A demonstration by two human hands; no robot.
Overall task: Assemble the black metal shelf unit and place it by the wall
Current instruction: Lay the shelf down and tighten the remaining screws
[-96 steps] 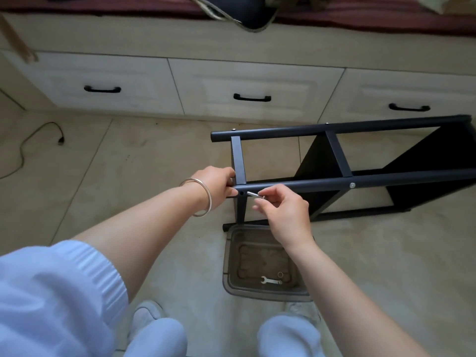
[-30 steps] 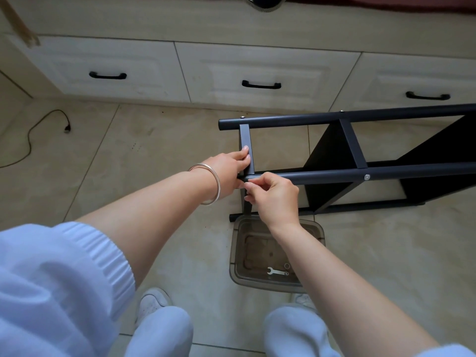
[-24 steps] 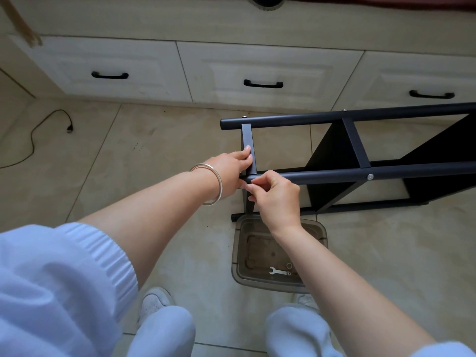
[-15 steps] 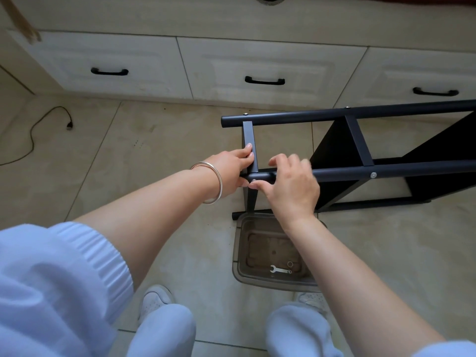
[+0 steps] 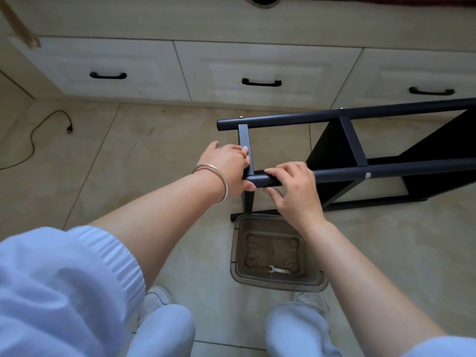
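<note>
CHANGE: right hand (image 5: 293,191) left off pinching at the corner joint, now wraps the near rail (image 5: 386,171) | left hand (image 5: 226,168) still grips the crossbar (image 5: 246,150) | shelf unit (image 5: 360,161) on its side, right of centre, near the drawers (image 5: 260,73) | MEANS: joint likely fastened; wrench (image 5: 278,270) lies in tray (image 5: 277,284)

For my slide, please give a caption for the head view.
Both hands, left hand and right hand, grip the black shelf frame lying above a clear tray.
</note>
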